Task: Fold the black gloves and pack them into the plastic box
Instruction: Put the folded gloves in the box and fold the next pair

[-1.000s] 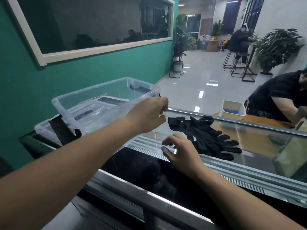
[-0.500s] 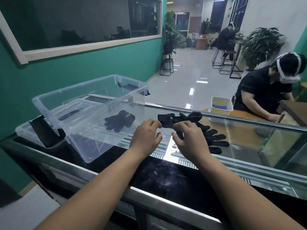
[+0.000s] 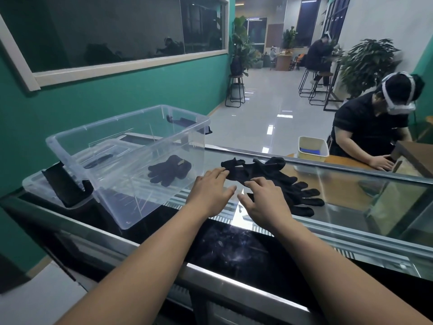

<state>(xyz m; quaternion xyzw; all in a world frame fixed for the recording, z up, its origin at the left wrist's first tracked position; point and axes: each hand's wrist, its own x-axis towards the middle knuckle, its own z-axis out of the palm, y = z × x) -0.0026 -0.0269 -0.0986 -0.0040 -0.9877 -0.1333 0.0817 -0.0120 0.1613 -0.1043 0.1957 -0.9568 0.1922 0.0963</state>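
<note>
My left hand lies flat, fingertips touching the gloves heaped on the glass counter; my right hand rests on the heap, fingers spread, lightly bent, gripping nothing; one glove lies in the box beside them.

A clear plastic box sits tilted on the glass surface, its left end propped on a clear lid. One black glove lies inside the box by its right end. Just right of the box, a pile of black gloves lies spread out. The left hand, the nearer one to the box, lays straight fingers on the pile's left end. The right hand, beyond it, rests spread, slightly bent fingers on the pile's middle.
</note>
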